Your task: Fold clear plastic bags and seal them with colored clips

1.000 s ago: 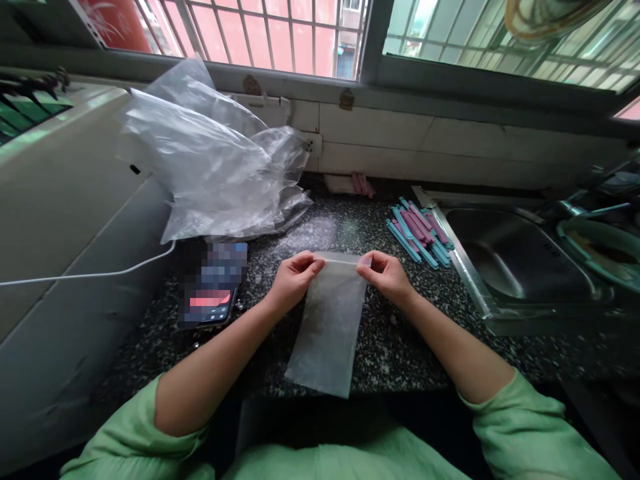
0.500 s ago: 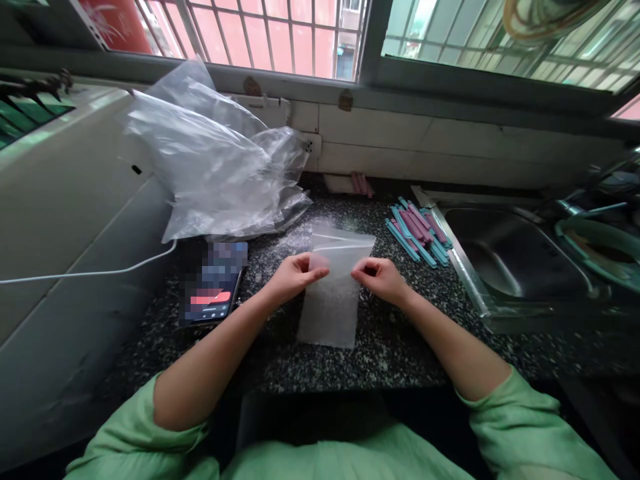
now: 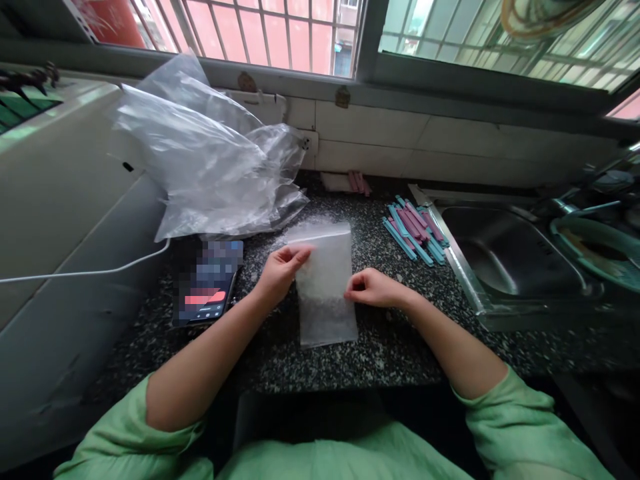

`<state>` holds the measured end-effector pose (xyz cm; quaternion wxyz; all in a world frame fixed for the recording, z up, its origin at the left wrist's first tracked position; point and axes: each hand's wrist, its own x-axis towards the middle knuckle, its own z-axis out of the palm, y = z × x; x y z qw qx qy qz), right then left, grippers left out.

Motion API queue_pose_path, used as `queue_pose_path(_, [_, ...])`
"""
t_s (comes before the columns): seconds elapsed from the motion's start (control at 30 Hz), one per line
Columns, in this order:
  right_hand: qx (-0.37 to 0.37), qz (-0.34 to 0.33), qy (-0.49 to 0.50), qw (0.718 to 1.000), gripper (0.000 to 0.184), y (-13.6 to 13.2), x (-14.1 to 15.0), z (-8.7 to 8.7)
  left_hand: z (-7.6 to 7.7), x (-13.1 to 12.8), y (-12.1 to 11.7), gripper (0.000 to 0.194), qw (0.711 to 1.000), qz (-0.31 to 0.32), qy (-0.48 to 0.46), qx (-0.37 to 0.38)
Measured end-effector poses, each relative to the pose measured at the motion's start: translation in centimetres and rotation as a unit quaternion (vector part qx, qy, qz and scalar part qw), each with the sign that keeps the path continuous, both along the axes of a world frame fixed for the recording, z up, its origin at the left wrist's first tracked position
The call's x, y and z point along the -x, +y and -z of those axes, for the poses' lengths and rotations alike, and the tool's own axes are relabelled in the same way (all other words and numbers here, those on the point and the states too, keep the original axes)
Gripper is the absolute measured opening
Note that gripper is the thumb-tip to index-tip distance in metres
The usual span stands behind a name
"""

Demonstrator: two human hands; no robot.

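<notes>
A small translucent plastic bag [image 3: 327, 293] is held up over the speckled dark countertop, its flat face toward me. My left hand [image 3: 283, 270] pinches its upper left side between thumb and fingers. Lower down, on the right edge, the fingertips of my right hand [image 3: 373, 288] close on the plastic. I see nothing clearly inside the bag. To the right beyond it lies a pile of blue and pink strips [image 3: 415, 228], their exact kind not clear.
Large clear plastic sheeting or bags [image 3: 215, 153] are heaped at the back left. A phone [image 3: 210, 283] lies at my left, near a white cable [image 3: 100, 272]. A steel sink [image 3: 515, 250] with a green basin [image 3: 600, 247] is on the right. More pink strips [image 3: 357, 181] lie by the wall.
My right hand has slid down the bag's right edge. My left hand has shifted slightly left and up, and the bag's top has straightened and swung left.
</notes>
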<state>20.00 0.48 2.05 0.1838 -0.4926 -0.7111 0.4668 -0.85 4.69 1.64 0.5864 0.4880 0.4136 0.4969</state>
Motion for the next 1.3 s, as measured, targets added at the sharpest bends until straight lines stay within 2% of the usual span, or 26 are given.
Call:
queue_pose_path(0.1, [-0.042,0.068,0.059,0.995,0.022,0.2,0.0,-0.4,-0.1,-0.1,-0.2,0.042,1.000,0.020,0.022,0.004])
queue_pose_path(0.17, [-0.088,0.145,0.117,0.979,0.029,0.4,-0.1,-0.6,-0.2,-0.3,-0.5,0.041,0.997,0.064,0.043,0.015])
queue_pose_path(0.23, [-0.119,0.191,0.142,0.964,0.034,0.5,-0.1,-0.7,-0.4,-0.5,-0.8,0.041,0.994,0.094,0.053,0.026])
queue_pose_path(0.33, [-0.141,0.190,0.127,0.963,0.036,0.6,-0.2,-0.6,-0.4,-0.8,-1.1,0.045,0.992,0.106,0.055,0.041])
queue_pose_path(0.4, [-0.154,0.177,0.102,0.967,0.036,0.9,-0.7,-0.4,-0.3,-0.8,-1.0,0.046,0.993,0.093,0.058,0.039])
queue_pose_path(0.47, [-0.181,0.201,0.059,0.961,0.037,1.6,-2.1,-0.2,-0.1,-0.8,-0.9,0.046,0.995,0.074,0.063,0.028])
queue_pose_path(0.5, [-0.205,0.235,0.031,0.950,0.037,2.1,-3.2,0.0,0.0,-0.7,-0.8,0.045,0.995,0.069,0.065,0.024])
queue_pose_path(0.53, [-0.242,0.290,-0.018,0.926,0.037,2.7,-4.4,0.2,0.1,-0.7,-0.7,0.044,0.995,0.067,0.065,0.024])
queue_pose_path(0.6, [-0.322,0.393,-0.144,0.849,0.034,3.9,-6.9,0.7,0.4,-0.7,-0.6,0.043,0.996,0.068,0.057,0.031])
queue_pose_path(0.67, [-0.367,0.434,-0.212,0.795,0.032,5.1,-9.1,1.5,0.5,-0.7,-0.6,0.042,0.996,0.066,0.045,0.041])
queue_pose_path(0.73, [-0.396,0.451,-0.228,0.767,0.031,5.9,-10.4,2.3,0.5,-0.8,-0.6,0.040,0.996,0.061,0.035,0.047])
queue_pose_path(0.83, [-0.388,0.450,-0.224,0.772,0.029,6.6,-11.0,3.2,0.5,-0.8,-0.7,0.038,0.997,0.058,0.036,0.047])
queue_pose_path(0.97, [-0.311,0.451,-0.254,0.797,0.029,6.7,-10.9,3.5,0.5,-0.8,-0.7,0.038,0.996,0.066,0.042,0.048])
queue_pose_path(1.1, [-0.300,0.459,-0.276,0.789,0.028,6.5,-10.5,2.9,0.6,-0.9,-0.6,0.042,0.995,0.069,0.042,0.062])
queue_pose_path(1.2, [-0.251,0.471,-0.303,0.790,0.026,6.2,-9.8,1.9,0.6,-1.0,-0.6,0.047,0.994,0.067,0.043,0.069])
queue_pose_path(1.3, [-0.212,0.479,-0.350,0.776,0.026,5.8,-8.9,1.0,0.5,-1.1,-0.8,0.050,0.994,0.070,0.046,0.074])
